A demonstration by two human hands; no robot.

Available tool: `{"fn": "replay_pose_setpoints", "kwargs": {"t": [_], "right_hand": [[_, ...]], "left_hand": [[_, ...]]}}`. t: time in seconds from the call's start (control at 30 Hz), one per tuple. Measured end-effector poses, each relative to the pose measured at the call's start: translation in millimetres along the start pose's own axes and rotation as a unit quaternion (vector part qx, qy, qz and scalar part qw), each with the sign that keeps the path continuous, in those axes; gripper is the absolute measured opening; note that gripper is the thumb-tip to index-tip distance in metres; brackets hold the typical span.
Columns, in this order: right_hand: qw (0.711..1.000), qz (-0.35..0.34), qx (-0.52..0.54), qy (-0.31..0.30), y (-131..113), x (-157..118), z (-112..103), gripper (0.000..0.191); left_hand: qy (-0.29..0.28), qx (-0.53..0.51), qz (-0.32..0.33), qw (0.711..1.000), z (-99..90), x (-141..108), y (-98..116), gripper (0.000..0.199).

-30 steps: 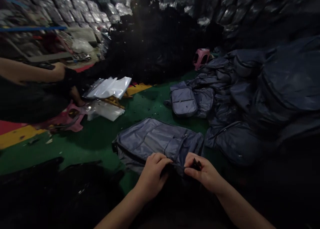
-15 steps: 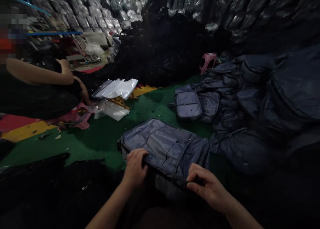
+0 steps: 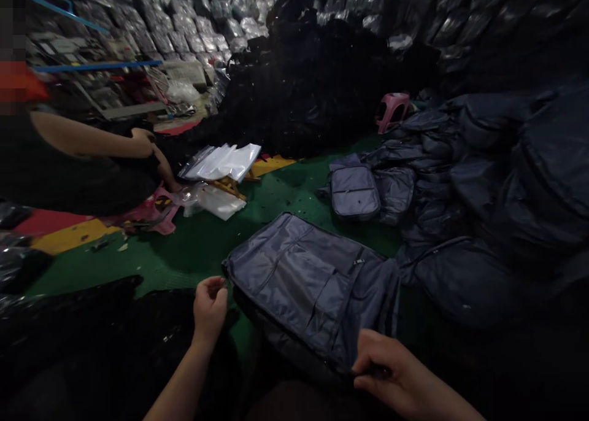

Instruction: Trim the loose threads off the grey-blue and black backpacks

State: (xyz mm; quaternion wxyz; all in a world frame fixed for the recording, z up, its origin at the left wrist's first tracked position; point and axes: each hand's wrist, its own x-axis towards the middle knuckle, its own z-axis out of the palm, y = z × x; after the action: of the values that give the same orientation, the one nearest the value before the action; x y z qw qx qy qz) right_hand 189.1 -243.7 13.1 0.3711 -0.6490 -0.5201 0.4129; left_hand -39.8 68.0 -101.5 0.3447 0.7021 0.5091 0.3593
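A dark blue-grey backpack point(image 3: 299, 274) lies in front of me on the green floor, its lined inside with a pocket and a small zipper facing up. My left hand point(image 3: 210, 310) is beside the backpack's left edge, fingers curled and thumb bent in; whether anything small is between them I cannot make out. At the near right corner my right hand point(image 3: 384, 366) is closed, with thumb and fingertips pinching the backpack's dark edge. The underside of the near edge is lost in shadow.
More blue-grey bags point(image 3: 483, 181) are heaped on the right, near a pink stool point(image 3: 392, 111). Clear plastic bags point(image 3: 225, 162) lie left of centre beside a seated co-worker point(image 3: 83, 163). Black material point(image 3: 69, 341) covers the floor at lower left. Wrapped bundles point(image 3: 193, 34) are stacked behind.
My left hand has let go of the backpack's near edge and moved left to its side. My right hand has shifted slightly down and right along the edge. The backpack's opening lies flatter.
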Motion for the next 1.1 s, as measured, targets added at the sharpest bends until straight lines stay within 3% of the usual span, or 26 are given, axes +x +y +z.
{"fn": "replay_pose_setpoints", "kwargs": {"t": [0.2,0.43,0.5,0.67,0.73,0.9,1.1], "right_hand": [[0.999,0.006,-0.043,-0.033,1.3,-3.3,1.3,0.011],[0.997,0.014,-0.058,-0.042,-2.3,-1.0,2.8,0.009],[0.997,0.017,-0.058,-0.038,-2.3,-1.8,3.2,0.009],[0.998,0.026,-0.048,-0.031,0.8,-4.0,5.5,0.007],[0.998,0.025,-0.043,-0.029,2.2,-3.8,6.1,0.009],[0.999,0.015,-0.038,-0.026,3.9,-4.0,6.0,0.013],[0.998,0.027,-0.050,-0.029,1.7,-5.3,6.1,0.008]], "left_hand": [[-0.079,0.040,-0.028,0.996,-4.8,7.0,18.8,0.035],[-0.120,0.110,-0.071,0.984,3.1,4.9,27.8,0.032],[-0.084,0.122,-0.086,0.985,-9.7,12.9,26.4,0.032],[0.107,0.196,-0.127,0.966,-62.4,39.4,18.2,0.036],[0.120,0.204,-0.099,0.966,-70.0,41.8,16.6,0.035],[0.003,0.174,-0.026,0.984,-43.8,28.9,21.4,0.031],[-0.144,0.177,-0.020,0.973,-11.1,13.7,28.7,0.036]]}}
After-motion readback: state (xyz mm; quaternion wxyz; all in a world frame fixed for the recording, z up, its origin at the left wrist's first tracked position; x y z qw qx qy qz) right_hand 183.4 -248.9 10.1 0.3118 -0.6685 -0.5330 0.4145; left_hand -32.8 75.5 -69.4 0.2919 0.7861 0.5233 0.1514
